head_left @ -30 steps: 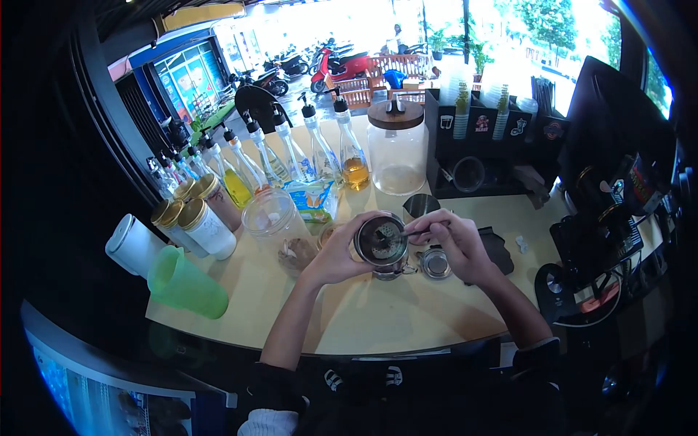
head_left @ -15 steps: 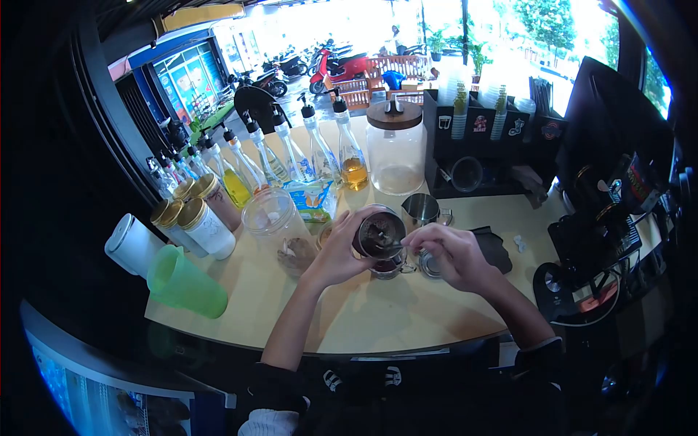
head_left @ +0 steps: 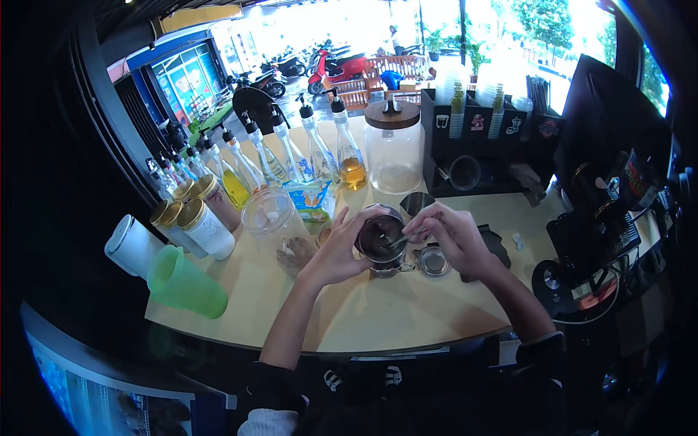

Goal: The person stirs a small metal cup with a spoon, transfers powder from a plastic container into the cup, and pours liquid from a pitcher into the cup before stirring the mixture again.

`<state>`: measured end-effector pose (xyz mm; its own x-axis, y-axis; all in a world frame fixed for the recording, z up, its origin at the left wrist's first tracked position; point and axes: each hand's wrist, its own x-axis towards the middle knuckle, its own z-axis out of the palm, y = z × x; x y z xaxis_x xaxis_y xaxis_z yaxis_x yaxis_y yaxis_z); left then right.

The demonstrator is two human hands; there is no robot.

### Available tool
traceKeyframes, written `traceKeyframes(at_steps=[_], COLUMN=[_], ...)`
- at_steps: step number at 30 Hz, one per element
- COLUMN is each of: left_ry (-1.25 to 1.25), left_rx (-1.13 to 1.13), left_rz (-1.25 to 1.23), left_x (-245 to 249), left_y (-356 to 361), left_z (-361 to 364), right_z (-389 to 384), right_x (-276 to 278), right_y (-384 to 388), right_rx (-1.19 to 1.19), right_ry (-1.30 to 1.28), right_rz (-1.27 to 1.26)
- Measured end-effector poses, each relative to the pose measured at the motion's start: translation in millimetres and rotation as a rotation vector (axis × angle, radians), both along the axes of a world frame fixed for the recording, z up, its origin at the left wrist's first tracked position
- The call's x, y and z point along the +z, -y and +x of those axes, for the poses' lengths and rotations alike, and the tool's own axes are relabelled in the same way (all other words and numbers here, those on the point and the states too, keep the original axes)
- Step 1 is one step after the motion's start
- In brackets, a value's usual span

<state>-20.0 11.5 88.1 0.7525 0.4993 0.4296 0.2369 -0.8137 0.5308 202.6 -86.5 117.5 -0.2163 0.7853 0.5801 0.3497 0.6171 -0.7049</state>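
My left hand point(head_left: 340, 251) is wrapped round a metal cup point(head_left: 381, 234) with dark contents, tilted so its mouth faces me. My right hand point(head_left: 452, 238) pinches the handle of a thin spoon point(head_left: 400, 242), whose lower end is inside the cup. Under the cup is a glass vessel point(head_left: 385, 271), mostly hidden. A round metal lid-like piece point(head_left: 434, 261) lies just below my right hand. Behind that hand stands a metal pitcher point(head_left: 416, 204), partly covered. Left of my left hand is a clear plastic jar point(head_left: 270, 215) with brown contents.
Pump bottles point(head_left: 313, 138) line the back left. A wooden-lidded jar point(head_left: 394, 156) and a black cup holder point(head_left: 476, 123) stand behind. A green cup point(head_left: 187, 283) and gold-lidded jars point(head_left: 209, 231) are at left. A dark machine point(head_left: 592, 240) occupies the right.
My right hand has moved slightly up with the spoon, now covering more of the pitcher and less of the metal lid-like piece. My left hand still holds the cup.
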Motion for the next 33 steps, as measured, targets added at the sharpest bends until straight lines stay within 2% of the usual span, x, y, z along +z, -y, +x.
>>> traceKeyframes(at_steps=[2, 4, 6, 11, 16, 20, 24, 30, 33], left_ry=[-0.021, -0.017, -0.015, -0.021, 0.024, 0.032, 0.063, 0.05, 0.019], left_rx=[-0.002, 0.013, 0.022, 0.051, 0.126, 0.245, 0.256, 0.182, 0.109], left_rz=[0.0, -0.001, -0.001, 0.024, 0.079, 0.147, 0.149, 0.081, 0.024], left_x=[1.0, -0.7, -1.2, -0.4, -3.4, -1.1, -7.1, -6.3, -6.6], left_y=[-0.4, -0.8, 0.4, 3.7, 6.6, 14.2, 15.0, 13.1, 10.5], left_z=[-1.1, -0.2, 2.4, 2.6, 8.0, 12.8, 15.3, 15.8, 13.8], right_z=[2.7, -3.1, -8.0, -7.5, -14.4, -17.6, -16.0, -8.2, -4.8], right_x=[0.7, 1.8, 3.2, 4.1, -0.7, -5.0, -4.9, -8.6, -7.9], right_y=[-2.3, -0.1, 5.9, 6.1, 13.6, 15.3, 16.8, 12.0, 2.9], right_rx=[-0.017, -0.031, -0.029, -0.035, -0.04, -0.037, -0.043, -0.061, -0.051], right_ry=[-0.101, -0.098, 0.109, 0.075, 0.195, 0.192, 0.214, 0.161, -0.022], right_rz=[0.031, 0.079, 0.091, 0.147, 0.237, 0.294, 0.304, 0.169, 0.175])
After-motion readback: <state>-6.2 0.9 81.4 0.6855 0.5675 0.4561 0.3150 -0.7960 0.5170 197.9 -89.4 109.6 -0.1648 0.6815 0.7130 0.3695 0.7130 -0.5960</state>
